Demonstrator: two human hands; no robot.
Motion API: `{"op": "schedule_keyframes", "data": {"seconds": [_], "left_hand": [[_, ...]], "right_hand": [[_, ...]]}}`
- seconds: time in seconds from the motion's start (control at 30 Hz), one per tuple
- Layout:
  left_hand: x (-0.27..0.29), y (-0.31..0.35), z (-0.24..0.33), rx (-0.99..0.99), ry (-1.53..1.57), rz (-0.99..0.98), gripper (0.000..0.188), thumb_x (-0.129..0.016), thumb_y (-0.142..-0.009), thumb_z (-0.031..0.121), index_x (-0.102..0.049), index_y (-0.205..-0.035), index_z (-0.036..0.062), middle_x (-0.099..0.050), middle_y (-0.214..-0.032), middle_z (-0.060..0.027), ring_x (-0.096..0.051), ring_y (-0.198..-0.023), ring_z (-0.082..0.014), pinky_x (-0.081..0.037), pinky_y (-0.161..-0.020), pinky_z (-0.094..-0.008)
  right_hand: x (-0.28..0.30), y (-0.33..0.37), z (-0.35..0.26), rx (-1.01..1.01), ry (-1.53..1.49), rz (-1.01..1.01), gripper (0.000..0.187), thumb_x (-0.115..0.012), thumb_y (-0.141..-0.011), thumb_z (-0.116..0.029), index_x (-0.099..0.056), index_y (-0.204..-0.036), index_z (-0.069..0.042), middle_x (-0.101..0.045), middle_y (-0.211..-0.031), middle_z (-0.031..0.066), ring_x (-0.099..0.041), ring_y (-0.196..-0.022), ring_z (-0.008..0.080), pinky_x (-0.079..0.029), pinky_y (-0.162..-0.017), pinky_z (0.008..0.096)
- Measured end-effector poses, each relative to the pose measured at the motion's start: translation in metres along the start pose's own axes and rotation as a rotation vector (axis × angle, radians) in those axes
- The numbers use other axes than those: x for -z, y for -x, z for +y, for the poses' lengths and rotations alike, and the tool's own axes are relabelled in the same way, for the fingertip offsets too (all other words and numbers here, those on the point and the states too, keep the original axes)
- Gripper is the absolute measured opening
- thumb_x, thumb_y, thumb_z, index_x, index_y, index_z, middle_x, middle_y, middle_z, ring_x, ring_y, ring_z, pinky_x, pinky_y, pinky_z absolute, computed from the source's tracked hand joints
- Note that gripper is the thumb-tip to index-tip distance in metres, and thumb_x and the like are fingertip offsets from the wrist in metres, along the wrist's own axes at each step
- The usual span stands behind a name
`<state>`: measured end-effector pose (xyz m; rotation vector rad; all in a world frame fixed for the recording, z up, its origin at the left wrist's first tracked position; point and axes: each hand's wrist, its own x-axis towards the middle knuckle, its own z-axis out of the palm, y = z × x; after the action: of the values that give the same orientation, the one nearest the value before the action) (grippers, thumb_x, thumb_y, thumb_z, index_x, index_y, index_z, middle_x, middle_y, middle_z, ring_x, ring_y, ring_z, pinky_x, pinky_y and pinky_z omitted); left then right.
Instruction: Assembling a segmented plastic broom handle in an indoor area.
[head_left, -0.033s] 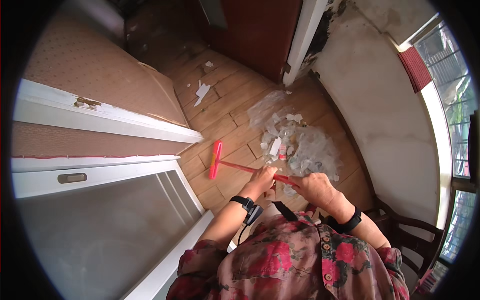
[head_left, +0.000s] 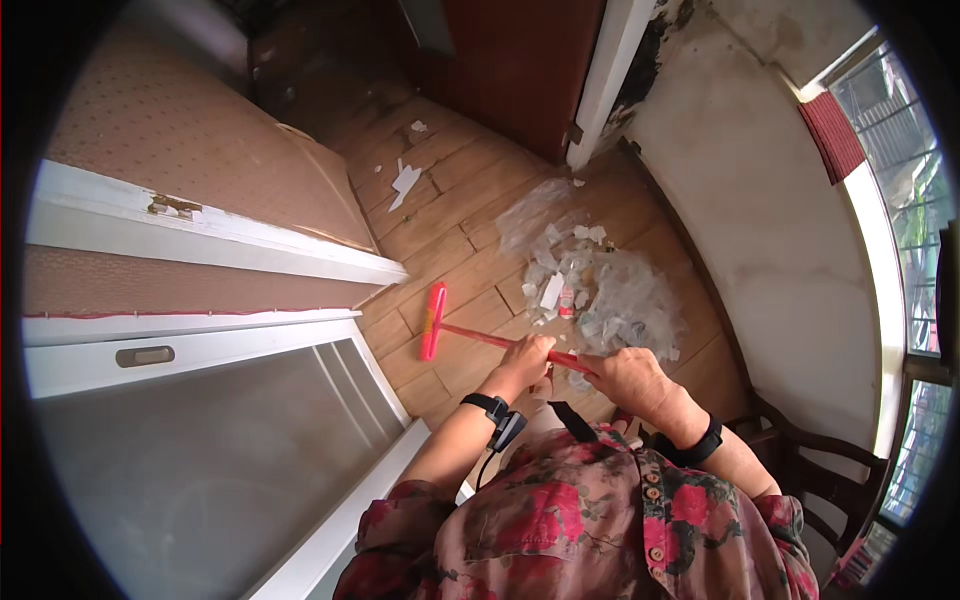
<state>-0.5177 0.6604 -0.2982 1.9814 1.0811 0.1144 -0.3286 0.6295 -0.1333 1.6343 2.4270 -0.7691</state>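
Litter (head_left: 602,290) lies heaped near the right edge of the floor (head_left: 462,278), so the gathering looks well along to me. Not yet brought in: white paper (head_left: 404,187) toward the far left edge; nor is the heap picked up. Left hand (head_left: 524,362) and right hand (head_left: 636,379) both grip the broom (head_left: 433,322) by its red handle (head_left: 478,336), its pink head near the left edge.
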Motion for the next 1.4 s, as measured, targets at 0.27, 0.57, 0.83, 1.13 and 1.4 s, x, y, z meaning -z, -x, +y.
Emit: {"op": "schedule_keyframes", "data": {"seconds": [0.27, 0.57, 0.83, 1.13, 1.4], "left_hand": [[-0.042, -0.041, 0.066, -0.262, 0.058, 0.042, 0.015, -0.059, -0.082, 0.010, -0.054, -0.094, 0.0033, -0.063, -0.087, -0.0186, -0.060, -0.085, -0.0402, -0.048, -0.073, -0.0485], [-0.027, -0.023, 0.082, -0.354, 0.047, 0.055, 0.026, -0.062, -0.080, 0.007, -0.055, -0.104, 0.0017, -0.063, -0.089, -0.0191, -0.060, -0.087, -0.0395, -0.049, -0.075, -0.0468], [-0.067, 0.003, 0.054, -0.238, 0.064, -0.085, 0.020, -0.060, -0.079, 0.006, -0.059, -0.098, 0.0021, -0.063, -0.087, -0.0216, -0.061, -0.087, -0.0401, -0.049, -0.074, -0.0476], [-0.117, -0.029, 0.147, -0.442, -0.005, 0.017, 0.033, -0.062, -0.078, 0.005, -0.055, -0.110, 0.0020, -0.063, -0.093, -0.0194, -0.060, -0.094, -0.0376, -0.049, -0.080, -0.0452], [-0.095, 0.011, 0.127, -0.471, -0.095, -0.001, 0.031, -0.064, -0.080, 0.010, -0.056, -0.110, 0.0038, -0.063, -0.098, -0.0190, -0.059, -0.094, -0.0381, -0.049, -0.081, -0.0458]], "right_hand": [[0.058, 0.062, 0.010, -0.197, 0.053, 0.025, 0.017, -0.062, -0.083, -0.023, -0.064, -0.098, -0.013, -0.062, -0.064, 0.0117, -0.063, -0.063, 0.0301, -0.050, -0.058, 0.0406], [0.068, 0.086, -0.006, -0.180, 0.001, 0.068, 0.020, -0.064, -0.082, -0.023, -0.064, -0.099, -0.013, -0.061, -0.062, 0.0111, -0.063, -0.062, 0.0299, -0.049, -0.055, 0.0403], [-0.004, 0.092, 0.009, -0.116, 0.030, 0.006, 0.018, -0.059, -0.087, -0.028, -0.064, -0.099, -0.015, -0.063, -0.064, 0.0098, -0.065, -0.062, 0.0295, -0.051, -0.056, 0.0397], [0.010, 0.191, 0.014, -0.329, 0.203, 0.152, 0.016, -0.062, -0.083, -0.022, -0.063, -0.096, -0.012, -0.060, -0.058, 0.0091, -0.063, -0.056, 0.0268, -0.049, -0.051, 0.0387], [-0.001, 0.210, -0.008, -0.250, -0.002, 0.249, 0.021, -0.063, -0.084, -0.026, -0.064, -0.099, -0.012, -0.060, -0.058, 0.0109, -0.063, -0.056, 0.0294, -0.049, -0.052, 0.0409]]}}
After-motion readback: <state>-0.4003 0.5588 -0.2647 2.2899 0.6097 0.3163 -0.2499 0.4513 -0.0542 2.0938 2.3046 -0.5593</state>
